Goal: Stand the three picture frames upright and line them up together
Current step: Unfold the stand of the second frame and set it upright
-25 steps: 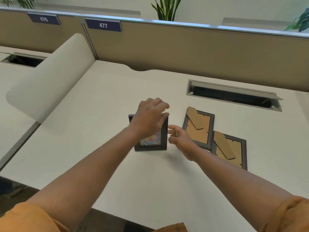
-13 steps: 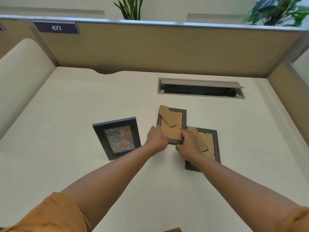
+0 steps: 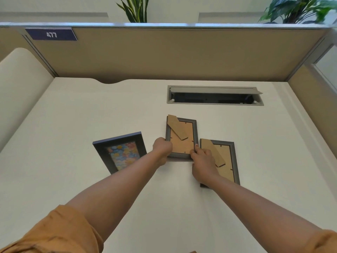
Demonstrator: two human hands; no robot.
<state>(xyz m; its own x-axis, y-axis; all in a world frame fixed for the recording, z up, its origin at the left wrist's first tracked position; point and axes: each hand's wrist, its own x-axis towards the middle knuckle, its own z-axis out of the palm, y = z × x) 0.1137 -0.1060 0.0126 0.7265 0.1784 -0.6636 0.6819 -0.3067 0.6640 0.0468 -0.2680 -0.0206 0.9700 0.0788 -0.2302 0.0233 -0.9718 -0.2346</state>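
Note:
A dark picture frame with a colourful picture (image 3: 121, 151) stands upright on the white desk, left of my hands. A second grey frame (image 3: 182, 136) lies face down, its cardboard back and stand showing. My left hand (image 3: 162, 148) grips its lower left edge and my right hand (image 3: 202, 158) grips its lower right corner. A third grey frame (image 3: 225, 157) lies face down just to the right, partly under my right hand and wrist.
An open cable tray (image 3: 215, 95) is set into the white desk (image 3: 73, 114) behind the frames. A tan partition (image 3: 164, 53) with a label 477 closes the back, and a side panel (image 3: 317, 106) closes the right. A curved cream divider (image 3: 20, 84) stands at the left.
My left hand let go of the standing picture frame and moved right. Both hands now hold the lower edge of the middle face-down frame. The view shifted right.

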